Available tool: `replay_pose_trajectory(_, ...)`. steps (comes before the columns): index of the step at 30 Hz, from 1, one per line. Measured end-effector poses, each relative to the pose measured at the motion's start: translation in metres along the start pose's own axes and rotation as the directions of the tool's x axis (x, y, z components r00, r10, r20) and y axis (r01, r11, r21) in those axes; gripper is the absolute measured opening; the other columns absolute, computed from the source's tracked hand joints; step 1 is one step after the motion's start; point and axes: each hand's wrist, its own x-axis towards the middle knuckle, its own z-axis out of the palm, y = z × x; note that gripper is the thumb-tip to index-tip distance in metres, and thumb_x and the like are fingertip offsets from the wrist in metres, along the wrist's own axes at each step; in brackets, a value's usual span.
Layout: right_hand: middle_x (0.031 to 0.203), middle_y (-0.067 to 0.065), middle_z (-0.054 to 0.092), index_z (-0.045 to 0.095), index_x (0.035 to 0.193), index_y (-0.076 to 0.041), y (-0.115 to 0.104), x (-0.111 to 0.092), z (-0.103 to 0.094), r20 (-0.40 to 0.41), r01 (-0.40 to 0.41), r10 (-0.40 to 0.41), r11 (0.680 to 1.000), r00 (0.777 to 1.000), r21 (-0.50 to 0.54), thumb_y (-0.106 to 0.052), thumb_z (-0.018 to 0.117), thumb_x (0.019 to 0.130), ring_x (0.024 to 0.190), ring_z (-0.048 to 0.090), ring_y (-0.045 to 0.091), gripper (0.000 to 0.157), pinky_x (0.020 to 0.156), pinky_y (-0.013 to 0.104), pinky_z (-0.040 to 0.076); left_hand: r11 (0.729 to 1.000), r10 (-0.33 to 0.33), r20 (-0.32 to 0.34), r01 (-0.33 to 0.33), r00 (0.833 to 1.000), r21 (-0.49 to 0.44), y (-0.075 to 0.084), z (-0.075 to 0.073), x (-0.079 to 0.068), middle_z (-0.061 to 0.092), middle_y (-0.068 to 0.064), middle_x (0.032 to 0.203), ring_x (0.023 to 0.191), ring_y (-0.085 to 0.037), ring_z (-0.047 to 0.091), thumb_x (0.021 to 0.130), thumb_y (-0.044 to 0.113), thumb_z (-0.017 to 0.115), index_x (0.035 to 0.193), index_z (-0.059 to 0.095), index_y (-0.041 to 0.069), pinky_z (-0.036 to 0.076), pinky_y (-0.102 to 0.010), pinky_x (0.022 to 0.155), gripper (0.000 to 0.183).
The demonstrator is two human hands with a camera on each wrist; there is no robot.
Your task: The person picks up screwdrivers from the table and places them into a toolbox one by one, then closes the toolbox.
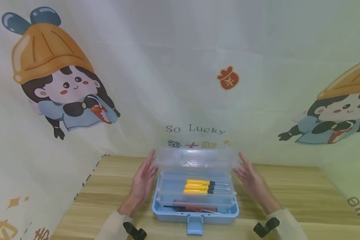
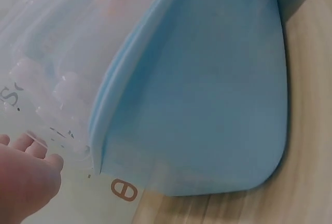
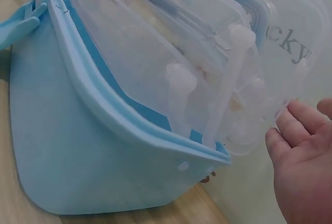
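A light blue toolbox [image 1: 168,217] stands on the table with its clear lid [image 1: 195,159] raised. Several yellow-handled screwdrivers [image 1: 196,187] lie in its clear upper tray [image 1: 171,184]. Below, partly hidden by the tray, are red-and-black tools [image 1: 192,209]. My left hand [image 1: 141,183] is at the lid's left end, its fingers extended; in the left wrist view, the fingertips [image 2: 37,146] are at the clear plastic edge. On the other side my right hand [image 1: 253,185] has its fingertips [image 3: 284,117] at the lid's right edge. Neither hand curls around anything.
The toolbox's blue latch [image 1: 195,225] hangs down at the front. Under it is a wood-grain table [image 1: 288,196]. A printed cloth [image 1: 168,66] with cartoon figures hangs behind the table and along its sides. A black strap device [image 1: 135,230] sits at each wrist.
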Motion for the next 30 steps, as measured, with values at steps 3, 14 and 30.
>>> replay_pose_trajectory(3,0.161,0.006,0.028,-0.018,0.152,0.0,-0.003,-0.003,0.0,0.001,-0.046,0.046,0.999,0.999,-0.021,-0.035,0.009,0.108,0.142,0.037,0.007,0.062,0.116,0.019,0.027,1.0,-0.008,0.014,0.008,1.0,-0.003,0.002,0.001,-0.004,-0.001,-0.017,0.166,0.152,-0.034,0.0,0.108,0.039,0.013,0.159,0.001,0.007,-0.003,-0.052,0.123,0.062)
replay_pose_trajectory(14,0.154,0.026,-0.02,-0.018,0.153,-0.007,-0.005,-0.016,0.002,0.042,-0.095,0.097,0.994,0.994,-0.045,-0.034,0.004,0.107,0.149,-0.01,0.03,0.057,0.119,0.048,-0.011,0.999,-0.034,0.028,0.034,0.999,0.012,0.001,0.004,-0.02,0.003,-0.014,0.166,0.152,-0.031,0.006,0.108,0.039,0.011,0.159,-0.001,0.009,0.004,-0.049,0.123,0.06)
replay_pose_trajectory(30,0.156,-0.007,0.037,0.004,0.158,-0.009,0.012,-0.023,-0.004,0.22,0.076,-0.115,0.981,0.969,0.18,-0.025,0.0,0.107,0.142,0.038,0.007,0.053,0.115,0.019,0.029,1.0,-0.018,0.064,0.02,0.998,-0.019,-0.004,0.001,-0.034,0.0,-0.018,0.165,0.137,0.007,0.036,0.108,0.037,0.01,0.158,-0.003,0.004,0.027,-0.014,0.112,0.061)
